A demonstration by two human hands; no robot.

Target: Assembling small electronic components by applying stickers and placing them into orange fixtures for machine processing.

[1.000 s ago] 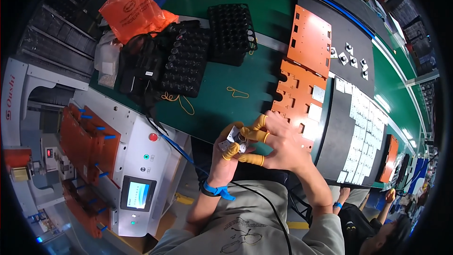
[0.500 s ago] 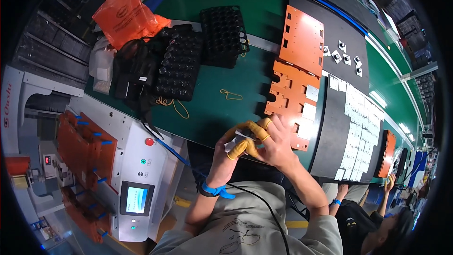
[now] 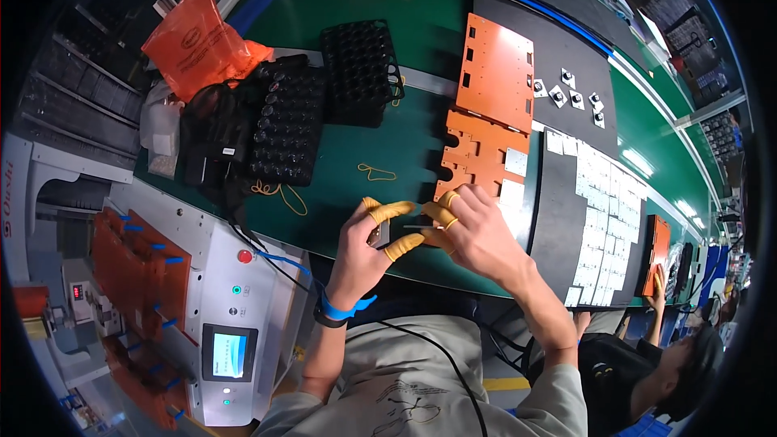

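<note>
Over the near edge of the bench, my left hand has its yellow-covered thumb and index finger apart. A small, partly metallic part sits against its curled fingers, too hidden to name. Facing it, my right hand, also with yellow finger covers, pinches a thin plate seen almost edge-on. Just beyond the right hand lies an orange panel with cutouts, bearing square white plates. A blue wrist strap is on my left wrist.
Black trays with round pockets stand left, beside an orange bag. A yellow rubber band lies on the green bench. Rows of white plates cover a dark mat at right. A co-worker's hand touches another orange panel.
My hands have drawn apart, the left moving leftward, and the left thumb and index finger have spread. The thin plate now shows at the right fingertips. The view has shifted slightly.
</note>
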